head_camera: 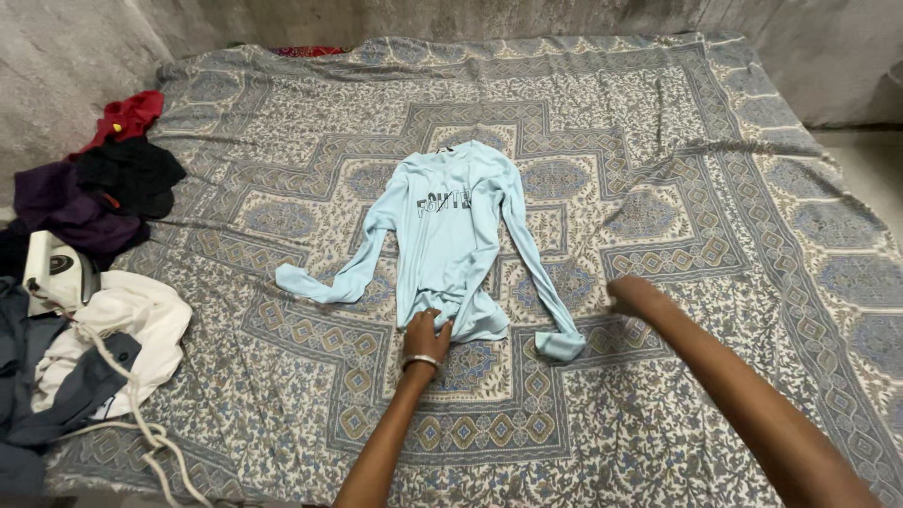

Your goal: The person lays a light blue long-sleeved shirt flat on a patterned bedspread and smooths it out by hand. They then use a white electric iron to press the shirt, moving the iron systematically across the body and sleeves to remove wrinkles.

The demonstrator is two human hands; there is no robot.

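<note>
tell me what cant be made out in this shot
All in the head view:
- Right hand: motion-blurred, so its fingers and grip are unclear.
- Left hand: fingertips on the shirt hem; whether it pinches the cloth is unclear.
- Iron: partly covered by the clothes pile.
- Cord: runs off the bottom edge.

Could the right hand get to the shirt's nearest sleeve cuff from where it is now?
Probably yes: the right hand hovers beside the cuff of the light blue shirt, with only bare patterned bedsheet between.
</note>
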